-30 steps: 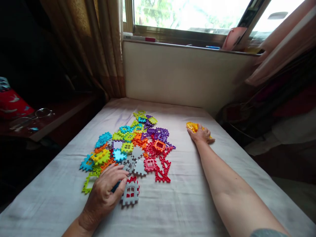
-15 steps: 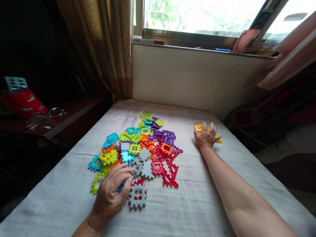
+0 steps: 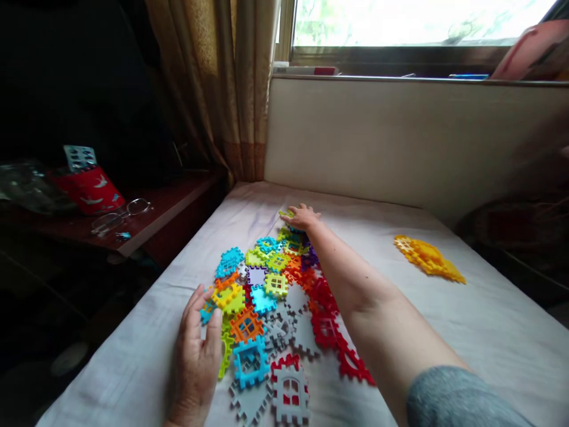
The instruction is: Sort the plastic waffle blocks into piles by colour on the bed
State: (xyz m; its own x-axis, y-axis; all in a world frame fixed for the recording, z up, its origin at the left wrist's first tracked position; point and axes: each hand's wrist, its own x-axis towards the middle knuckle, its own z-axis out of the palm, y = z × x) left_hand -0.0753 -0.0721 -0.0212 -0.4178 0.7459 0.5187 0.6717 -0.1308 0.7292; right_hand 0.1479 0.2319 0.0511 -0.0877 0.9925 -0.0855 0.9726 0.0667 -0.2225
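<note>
A mixed pile of plastic interlocking tiles with notched edges lies on the sheet-covered surface. My left hand [image 3: 200,350] rests at the pile's left edge, its thumb and fingers apart. Between them shows part of a blue window tile [image 3: 207,311]; whether I touch it I cannot tell. My right hand [image 3: 303,217] reaches to the far end, fingers spread over a lime-green tile [image 3: 285,213]. An orange window tile [image 3: 247,324], a blue square frame [image 3: 251,363] and a grey window tile [image 3: 290,394] lie near me. My right forearm hides some purple and red tiles [image 3: 326,330].
A separate heap of yellow tiles [image 3: 429,259] lies at the right. On a dark side table at the left are a red container [image 3: 91,188] and eyeglasses [image 3: 122,216]. A wall [image 3: 355,136] and a curtain [image 3: 213,89] border the far side.
My right hand has left the yellow heap and moved left to the pile's far end. My left hand has shifted to the pile's left edge, uncovering blue and orange tiles. The view has turned right.
</note>
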